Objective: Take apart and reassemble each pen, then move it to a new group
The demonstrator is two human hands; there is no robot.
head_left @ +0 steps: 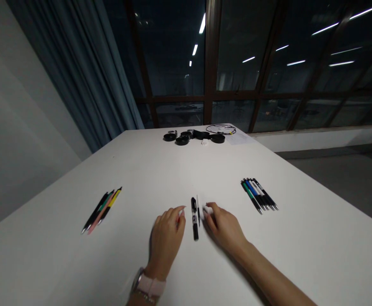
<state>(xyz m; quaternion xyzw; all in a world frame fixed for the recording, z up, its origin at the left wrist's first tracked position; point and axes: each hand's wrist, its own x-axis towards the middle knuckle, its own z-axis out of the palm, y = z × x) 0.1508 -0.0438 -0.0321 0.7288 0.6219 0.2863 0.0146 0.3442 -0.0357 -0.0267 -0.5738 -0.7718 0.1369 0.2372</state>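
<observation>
The tabletop (160,170) lies open through its middle; pens (102,210) crowd the left edge, more pens (258,194) the right, black gear (194,136) the far edge.

Two hands (194,231), one black marker (194,218), two groups of pens (259,195), and several black rolls (182,140).

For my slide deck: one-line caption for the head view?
Both hands flank a black pen on a white table.
</observation>
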